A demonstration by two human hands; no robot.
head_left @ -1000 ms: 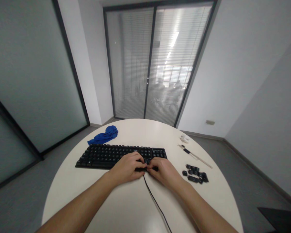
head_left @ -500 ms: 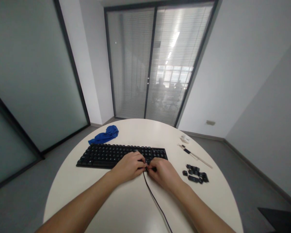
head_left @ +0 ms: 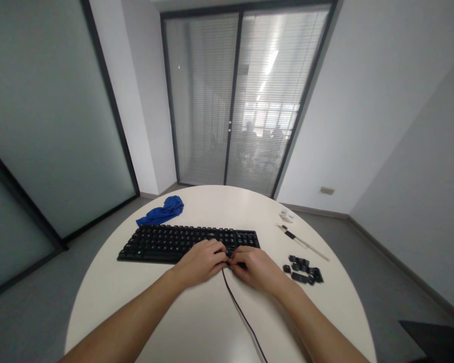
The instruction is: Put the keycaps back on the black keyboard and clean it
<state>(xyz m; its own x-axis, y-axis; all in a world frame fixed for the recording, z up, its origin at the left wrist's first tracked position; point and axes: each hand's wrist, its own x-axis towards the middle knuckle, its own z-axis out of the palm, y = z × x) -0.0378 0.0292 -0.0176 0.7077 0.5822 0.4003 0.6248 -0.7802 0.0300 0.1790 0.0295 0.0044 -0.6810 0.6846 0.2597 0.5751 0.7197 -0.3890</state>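
Note:
A black keyboard (head_left: pixel 155 244) lies on the table, its right part partly hidden by my hands. My left hand (head_left: pixel 203 261) rests over its near edge, thumb and fingers pinched together. Fingertip to fingertip with it, my right hand (head_left: pixel 255 267) is closed in a pinch at the lower right part of the keyboard. What the fingertips hold, if anything, is too small and covered to make out. From just below them a thin dark cable (head_left: pixel 238 306) runs toward me. Several loose black keycaps (head_left: pixel 299 278) lie in a cluster right of my right hand.
A crumpled blue cloth (head_left: pixel 161 214) lies behind the keyboard on the left. Toward the right edge of the round white table (head_left: pixel 181 327) are a thin stick-like tool with a dark band (head_left: pixel 290 235) and small white pieces (head_left: pixel 286 216). A dark object (head_left: pixel 435 339) juts in at lower right.
The view has shifted very slightly. Both hands stay pinched at the same spot on the keyboard, with only tiny finger movement.

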